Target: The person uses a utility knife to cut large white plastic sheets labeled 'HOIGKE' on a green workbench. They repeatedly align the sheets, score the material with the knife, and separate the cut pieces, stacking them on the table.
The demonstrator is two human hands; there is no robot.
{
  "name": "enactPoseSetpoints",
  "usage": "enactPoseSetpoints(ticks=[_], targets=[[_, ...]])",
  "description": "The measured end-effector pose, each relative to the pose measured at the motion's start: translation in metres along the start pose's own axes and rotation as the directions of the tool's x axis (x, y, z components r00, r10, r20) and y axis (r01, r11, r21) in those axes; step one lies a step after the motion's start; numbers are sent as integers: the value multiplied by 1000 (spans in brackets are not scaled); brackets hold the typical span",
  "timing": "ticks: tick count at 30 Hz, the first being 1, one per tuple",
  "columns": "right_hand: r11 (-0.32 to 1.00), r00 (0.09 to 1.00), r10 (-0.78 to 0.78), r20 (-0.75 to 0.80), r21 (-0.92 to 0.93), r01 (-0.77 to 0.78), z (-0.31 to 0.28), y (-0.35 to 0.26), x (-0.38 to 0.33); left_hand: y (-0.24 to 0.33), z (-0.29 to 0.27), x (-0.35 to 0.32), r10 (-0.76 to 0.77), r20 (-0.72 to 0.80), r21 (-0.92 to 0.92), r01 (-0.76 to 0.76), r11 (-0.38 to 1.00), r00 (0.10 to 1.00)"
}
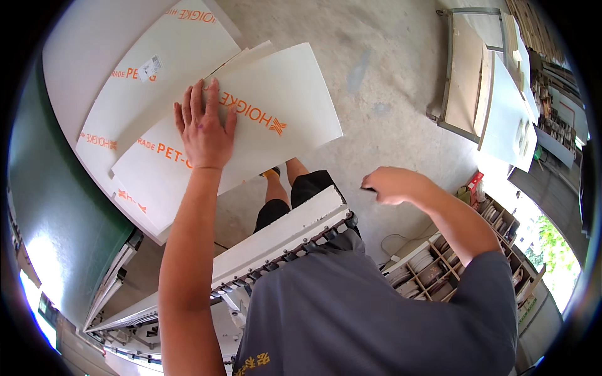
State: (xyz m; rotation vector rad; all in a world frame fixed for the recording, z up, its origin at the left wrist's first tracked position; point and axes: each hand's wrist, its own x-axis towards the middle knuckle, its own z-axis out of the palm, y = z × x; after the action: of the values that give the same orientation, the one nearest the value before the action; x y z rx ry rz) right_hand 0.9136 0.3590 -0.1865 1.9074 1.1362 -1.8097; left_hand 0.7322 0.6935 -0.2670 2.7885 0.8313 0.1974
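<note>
Grey shirt (351, 307) fills the lower centre, closest to my lens. Above it a white machine rail (276, 241) runs diagonally from lower left to centre. My left hand (204, 125), upper-left of centre, lies flat with fingers spread, pressing on the top white panel (269, 119), gripping nothing. That panel sits on a fanned stack of white panels (157, 69) in the upper left, over the green table (56, 207). My right hand (389, 185), centre right, is curled into a loose fist; a dark sliver shows at it, can't tell what. I judge the panel thin, stiff, smooth and slippery, fairly light but awkward; best gripped at opposite long edges. Its long axis runs lower left to upper right, far corner pointing right over the concrete floor (376, 75).
</note>
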Motion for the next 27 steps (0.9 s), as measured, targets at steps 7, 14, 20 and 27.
enactPoseSetpoints(ticks=[7,14,20,27], targets=[[710,852,50,-521,619,337,-138,22,29,1,-2,4,10,24,23,-11,1000,1000],[690,832,-76,-550,574,442,-191,2,60,4,-4,5,16,29,8,-16,1000,999],[835,896,-44,-442,476,276,-204,-24,39,4,-6,4,22,28,10,-22,1000,999],[916,914,-212,-345,255,309,-73,17,23,6,-5,6,9,26,0,-9,1000,1000]])
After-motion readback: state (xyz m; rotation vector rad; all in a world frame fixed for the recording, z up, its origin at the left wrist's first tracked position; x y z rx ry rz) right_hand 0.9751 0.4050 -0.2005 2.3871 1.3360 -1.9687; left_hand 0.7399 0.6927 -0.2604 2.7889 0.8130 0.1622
